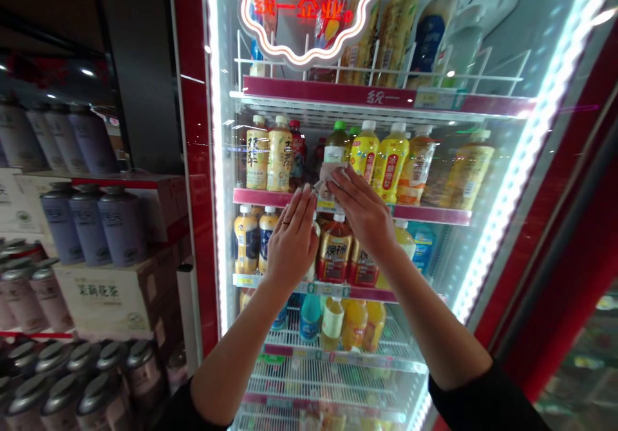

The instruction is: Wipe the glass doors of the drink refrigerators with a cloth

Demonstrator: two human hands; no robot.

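A drinks cooler with a glass door stands in front of me, lit along both sides. My right hand [363, 211] presses a crumpled pale cloth [333, 179] against the glass, its fingers lying over the cloth. Lower and to the left, my left hand [293, 233] rests with fingers stretched out, close together, its fingertips near the cloth's left edge. A ring shows on one finger. Behind the hands, shelves hold bottled drinks, among them yellow-labelled bottles [392, 164] and dark red-brown bottles [334, 249].
A glowing wavy-edged sign [307, 60] hangs at the top of the door. To the left, purple canisters [120, 226] stand on a cardboard box [99, 296], with several silver-lidded canisters [103, 397] below. A red frame [199, 161] borders the cooler.
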